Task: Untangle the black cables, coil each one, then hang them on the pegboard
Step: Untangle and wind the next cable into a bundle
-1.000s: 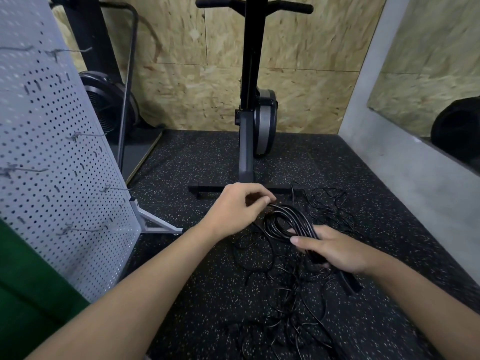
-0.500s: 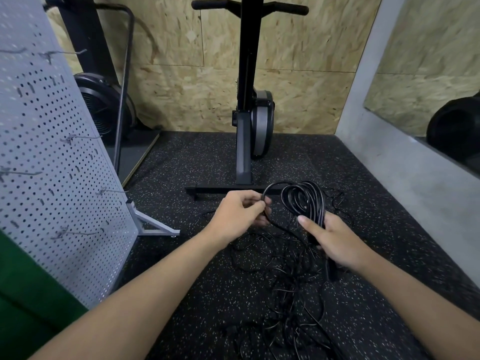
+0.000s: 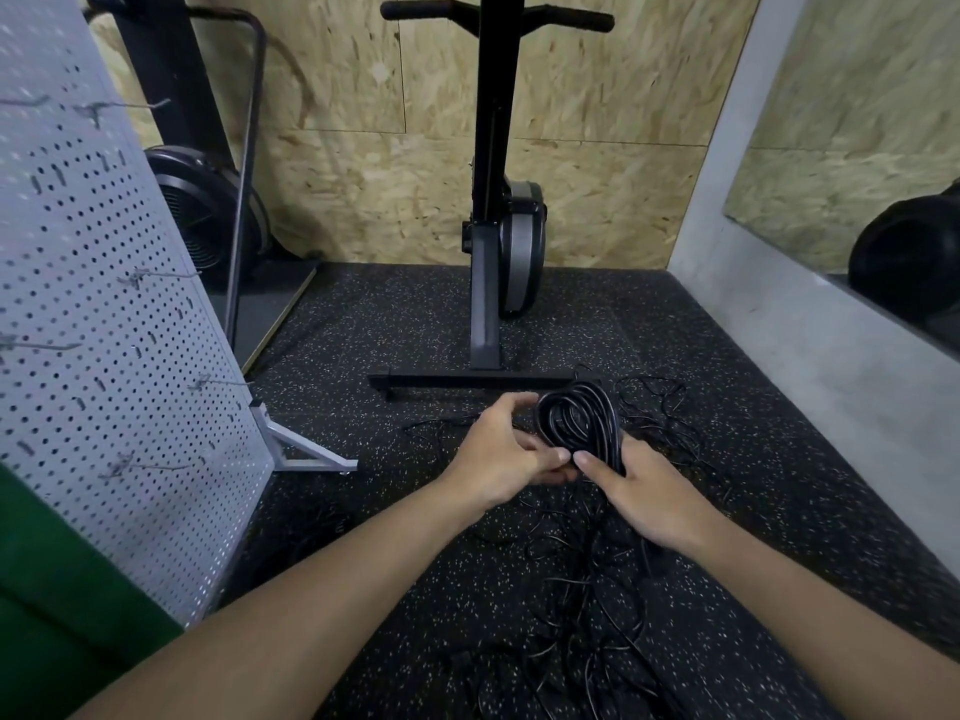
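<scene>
A thick black cable wound into a coil [image 3: 579, 420] stands upright between both hands above the floor. My right hand [image 3: 641, 485] grips the coil's lower end, thumb across the strands. My left hand [image 3: 506, 449] curls round the coil's left side, fingers meeting the right thumb. Under and around the hands lies a tangle of thin black cables [image 3: 587, 605] spread over the speckled floor. The grey pegboard [image 3: 104, 314] stands at the left on a metal foot, with several wire hooks [image 3: 156, 277] sticking out.
A black exercise machine [image 3: 493, 241] stands just behind the cables, its base bar [image 3: 467, 379] across the floor. A fan-wheel machine [image 3: 202, 215] sits behind the pegboard. A grey wall with a mirror [image 3: 831, 330] closes the right side. Green fabric [image 3: 57, 589] fills the lower left.
My left hand has fed the loose loop onto the coil and moved right until it closed on the coil beside my right hand. The coil is now tighter and held more upright.
</scene>
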A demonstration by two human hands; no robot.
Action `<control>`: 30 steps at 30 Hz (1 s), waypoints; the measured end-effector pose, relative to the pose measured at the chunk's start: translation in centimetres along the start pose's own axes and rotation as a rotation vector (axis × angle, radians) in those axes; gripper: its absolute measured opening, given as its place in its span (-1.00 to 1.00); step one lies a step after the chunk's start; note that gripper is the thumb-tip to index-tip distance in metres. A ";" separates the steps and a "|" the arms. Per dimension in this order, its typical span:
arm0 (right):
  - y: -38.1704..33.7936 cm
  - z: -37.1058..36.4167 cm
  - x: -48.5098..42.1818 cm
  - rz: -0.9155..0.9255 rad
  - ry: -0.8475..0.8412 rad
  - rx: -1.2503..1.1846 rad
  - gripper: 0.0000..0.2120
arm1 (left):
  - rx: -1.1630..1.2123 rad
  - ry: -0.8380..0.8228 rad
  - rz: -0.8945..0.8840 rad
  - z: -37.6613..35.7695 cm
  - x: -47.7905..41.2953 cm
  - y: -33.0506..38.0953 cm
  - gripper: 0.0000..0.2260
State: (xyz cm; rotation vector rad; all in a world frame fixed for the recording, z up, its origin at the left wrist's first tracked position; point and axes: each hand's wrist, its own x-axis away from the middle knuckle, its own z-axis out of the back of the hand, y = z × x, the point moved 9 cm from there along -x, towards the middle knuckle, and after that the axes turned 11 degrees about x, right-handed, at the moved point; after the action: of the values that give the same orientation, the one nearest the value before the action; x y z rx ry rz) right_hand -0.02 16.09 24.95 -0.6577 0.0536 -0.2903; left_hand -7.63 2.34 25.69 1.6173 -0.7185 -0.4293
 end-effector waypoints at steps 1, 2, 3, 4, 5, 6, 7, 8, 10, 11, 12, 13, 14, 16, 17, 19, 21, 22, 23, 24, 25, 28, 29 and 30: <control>0.1 -0.1 -0.1 0.004 -0.006 -0.001 -0.74 | -0.012 -0.016 0.007 -0.2 0.0 0.0 -0.37; 0.3 -0.1 -0.2 0.003 -0.008 0.007 -0.74 | -0.013 -0.034 0.017 -0.3 -0.1 0.0 -0.35; 0.3 -0.1 -0.3 -0.001 -0.015 0.016 -0.75 | -0.005 -0.050 0.027 -0.4 -0.1 0.0 -0.34; 0.2 0.1 -0.3 0.006 -0.030 0.000 -0.76 | 0.005 -0.061 0.036 -0.4 -0.2 0.1 -0.35; -0.3 0.1 -0.1 0.021 -0.056 -0.045 -0.79 | 0.007 -0.070 0.039 -0.4 -0.2 0.2 -0.37; -0.7 0.1 0.2 0.025 -0.088 -0.086 -0.82 | -0.008 -0.082 0.033 -0.4 -0.1 0.4 -0.41; -1.1 0.1 0.5 0.022 -0.112 -0.107 -0.85 | -0.044 -0.095 0.018 -0.4 0.0 0.5 -0.48; -1.1 0.1 0.6 0.024 -0.120 -0.102 -0.87 | -0.090 -0.105 -0.001 -0.4 0.0 0.7 -0.55; -1.2 0.1 0.7 0.029 -0.112 -0.081 -0.87 | -0.149 -0.110 -0.022 -0.1 -0.1 0.5 -0.69; -1.4 0.2 0.8 0.028 -0.104 -0.088 -0.88 | -0.146 -0.114 -0.025 0.0 -0.2 0.4 -0.72; -1.6 0.3 0.8 0.028 -0.096 -0.114 -0.90 | -0.142 -0.114 -0.036 0.2 -0.2 0.4 -0.75; -1.7 0.3 0.9 0.032 -0.087 -0.159 -0.90 | -0.137 -0.111 -0.054 0.2 -0.1 0.7 -0.77; -2.0 0.5 0.9 0.041 -0.079 -0.217 -0.88 | -0.136 -0.100 -0.067 0.2 -0.1 0.8 -0.76; -2.7 0.9 1.0 0.046 -0.065 -0.348 -0.82 | -0.158 -0.070 -0.044 0.4 -0.2 0.1 -0.73; -3.0 1.1 1.1 0.040 -0.054 -0.412 -0.81 | -0.174 -0.073 -0.008 0.4 -0.1 -0.6 -0.74; -3.3 1.4 1.2 0.023 -0.025 -0.527 -0.77 | -0.186 -0.166 0.078 -0.4 -0.1 -2.2 -0.74; -3.3 1.5 1.3 -0.004 -0.010 -0.609 -0.74 | -0.276 -0.283 0.131 -1.7 0.4 -3.3 -0.70; -3.3 1.5 1.3 -0.021 -0.013 -0.643 -0.74 | -0.336 -0.331 0.146 -2.3 0.8 -3.6 -0.66; -3.1 1.4 1.2 -0.041 -0.021 -0.684 -0.74 | -0.385 -0.373 0.154 -2.9 1.1 -4.0 -0.64; -3.1 1.3 1.1 -0.060 -0.029 -0.728 -0.74 | -0.442 -0.419 0.146 -3.4 1.2 -4.4 -0.70; -3.0 1.3 1.1 -0.071 -0.031 -0.760 -0.74 | -0.489 -0.451 0.125 -3.8 1.2 -4.8 -0.80; -2.5 2.0 0.9 -0.075 0.010 -0.754 -0.73 | -0.554 -0.400 0.079 -3.4 0.7 -5.4 -0.82; -2.0 2.4 0.7 -0.086 0.049 -0.732 -0.72 | -0.586 -0.355 0.062 -2.8 0.4 -5.4 -0.74; -1.5 3.0 0.6 -0.103 0.099 -0.697 -0.73 | -0.638 -0.323 0.031 -2.2 0.1 -5.2 -0.71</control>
State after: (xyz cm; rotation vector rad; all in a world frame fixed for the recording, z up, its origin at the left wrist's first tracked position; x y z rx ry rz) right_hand 0.65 16.59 28.29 -1.3400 0.2230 -0.4073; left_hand -5.07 4.14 21.05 0.9442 -0.7467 -0.8165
